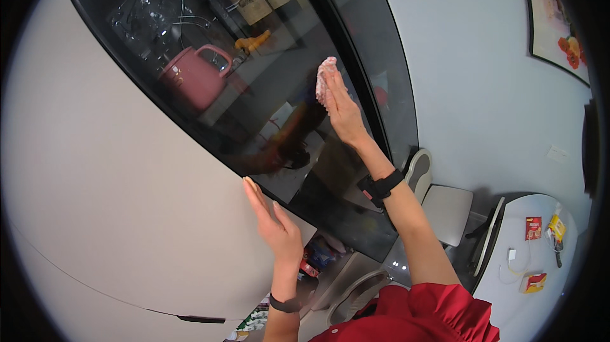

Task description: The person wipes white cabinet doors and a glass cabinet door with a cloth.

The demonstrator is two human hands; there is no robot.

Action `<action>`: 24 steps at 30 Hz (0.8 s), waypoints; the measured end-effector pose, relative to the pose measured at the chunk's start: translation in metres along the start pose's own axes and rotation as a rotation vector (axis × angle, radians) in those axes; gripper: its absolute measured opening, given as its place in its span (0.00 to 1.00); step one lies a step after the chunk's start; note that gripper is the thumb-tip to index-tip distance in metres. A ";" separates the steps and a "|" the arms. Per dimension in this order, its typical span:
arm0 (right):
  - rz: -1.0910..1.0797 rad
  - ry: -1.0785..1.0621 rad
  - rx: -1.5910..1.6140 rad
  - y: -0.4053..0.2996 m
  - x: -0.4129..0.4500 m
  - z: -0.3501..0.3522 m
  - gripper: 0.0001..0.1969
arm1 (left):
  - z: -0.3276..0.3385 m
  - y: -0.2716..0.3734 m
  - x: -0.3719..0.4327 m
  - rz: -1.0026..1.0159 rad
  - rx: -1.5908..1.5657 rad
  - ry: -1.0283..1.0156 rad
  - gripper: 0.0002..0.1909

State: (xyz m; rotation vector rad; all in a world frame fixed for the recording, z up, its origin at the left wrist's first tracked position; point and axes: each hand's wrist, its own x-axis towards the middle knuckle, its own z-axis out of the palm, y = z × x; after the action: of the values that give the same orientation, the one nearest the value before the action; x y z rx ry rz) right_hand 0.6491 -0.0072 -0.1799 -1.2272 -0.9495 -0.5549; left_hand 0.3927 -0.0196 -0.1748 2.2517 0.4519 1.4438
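My right hand (347, 115) presses a crumpled pink-and-white cloth (326, 80) against a dark glass cabinet door (267, 118), close to its black vertical frame. A black band with a small device circles that wrist. Lower down, my left hand (282, 237) holds nothing; its fingers are stretched out and rest at the edge of a pale cabinet panel (143, 165), beside the black door edge. Behind the glass stand a pink mug (198, 77), clear glassware (155, 6) and bottles with cream labels (250, 1). A small orange figure (253, 42) lies near them.
A chair (443, 208) stands by the wall at right. Packets, a white charger with cable and a knife lie on a white round table (495, 270). Another chair back (357, 289) is close below me. Packaged goods (317, 256) fill an open space under the cabinet.
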 end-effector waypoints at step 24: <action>0.012 0.065 0.054 -0.025 0.005 0.018 0.24 | -0.014 -0.002 0.001 -0.051 -0.151 -0.080 0.35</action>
State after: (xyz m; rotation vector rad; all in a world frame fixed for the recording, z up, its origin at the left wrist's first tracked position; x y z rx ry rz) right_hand 0.6264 0.0033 -0.1615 -1.1587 -0.8965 -0.5532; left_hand 0.3802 -0.0148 -0.1703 2.1536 0.3603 1.3115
